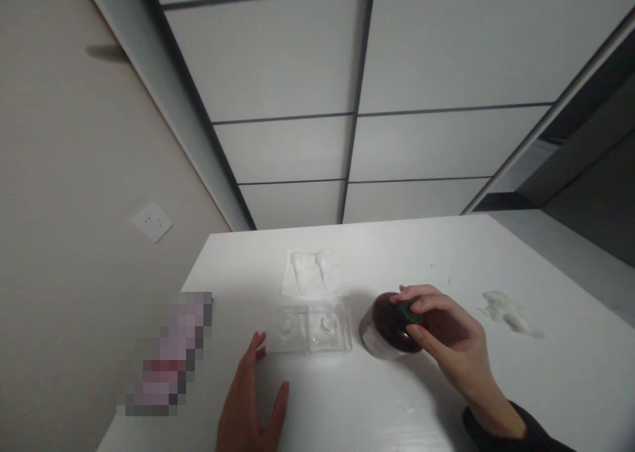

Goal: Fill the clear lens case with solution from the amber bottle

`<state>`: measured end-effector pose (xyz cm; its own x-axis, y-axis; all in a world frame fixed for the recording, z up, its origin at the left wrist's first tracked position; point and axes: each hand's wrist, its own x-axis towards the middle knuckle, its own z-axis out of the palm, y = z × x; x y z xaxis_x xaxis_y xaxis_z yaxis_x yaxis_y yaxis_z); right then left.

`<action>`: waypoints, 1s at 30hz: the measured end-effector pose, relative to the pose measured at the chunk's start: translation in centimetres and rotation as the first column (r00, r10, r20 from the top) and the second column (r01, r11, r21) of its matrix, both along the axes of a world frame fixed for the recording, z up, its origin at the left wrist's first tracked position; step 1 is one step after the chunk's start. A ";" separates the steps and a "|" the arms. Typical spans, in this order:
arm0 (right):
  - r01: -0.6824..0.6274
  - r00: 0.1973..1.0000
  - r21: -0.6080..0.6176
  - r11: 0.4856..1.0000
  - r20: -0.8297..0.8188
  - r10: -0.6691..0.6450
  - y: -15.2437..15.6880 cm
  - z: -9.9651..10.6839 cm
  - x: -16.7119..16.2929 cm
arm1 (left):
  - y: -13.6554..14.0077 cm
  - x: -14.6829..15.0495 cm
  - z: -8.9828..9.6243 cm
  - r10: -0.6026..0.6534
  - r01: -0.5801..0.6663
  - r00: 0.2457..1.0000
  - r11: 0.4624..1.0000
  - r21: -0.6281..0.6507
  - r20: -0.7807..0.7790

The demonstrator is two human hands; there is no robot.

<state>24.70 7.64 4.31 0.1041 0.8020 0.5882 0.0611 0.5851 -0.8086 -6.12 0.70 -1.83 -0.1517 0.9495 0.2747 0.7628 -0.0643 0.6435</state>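
A dark brown bottle with a pale label stands on the white table. The fingers of my right hand are closed round its black cap. Left of the bottle lies a clear plastic tray with two compartments, each with a round shape in it. My left hand is beside the tray's lower left corner, thumb and fingers apart, holding nothing. Behind the tray, a white sheet carries two small white pieces with thin stems, too pale to name.
A crumpled whitish wad lies on the table to the right. At the left edge is a blurred-out pink object. A wall with a socket rises on the left, and white panelled doors stand behind the table.
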 end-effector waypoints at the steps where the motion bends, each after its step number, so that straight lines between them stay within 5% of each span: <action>1: 0.008 1.000 -0.006 1.000 0.008 -0.008 0.0 0.0 0.0 | 0.1 -0.2 0.0 -0.004 0.004 1.000 1.000 0.005 -0.002; 15: 0.070 0.966 0.041 0.997 0.247 -0.078 -0.7 0.0 0.5 | -0.2 0.0 0.3 0.014 -0.015 1.000 0.999 -0.043 -0.025; 22: 0.083 0.995 0.004 0.997 0.064 -0.083 -0.4 -0.1 -0.1 | -0.1 0.0 0.5 0.022 -0.023 0.999 0.999 -0.046 -0.031; 27: 0.110 0.981 -0.038 0.993 0.166 -0.102 -0.6 -0.2 0.1 | -0.2 0.3 0.5 0.017 -0.018 1.000 0.997 -0.070 -0.022; 30: 0.079 0.996 -0.062 0.995 0.057 -0.075 -0.7 -0.2 0.1 | -0.3 0.4 0.6 0.020 -0.022 0.999 0.997 -0.072 -0.026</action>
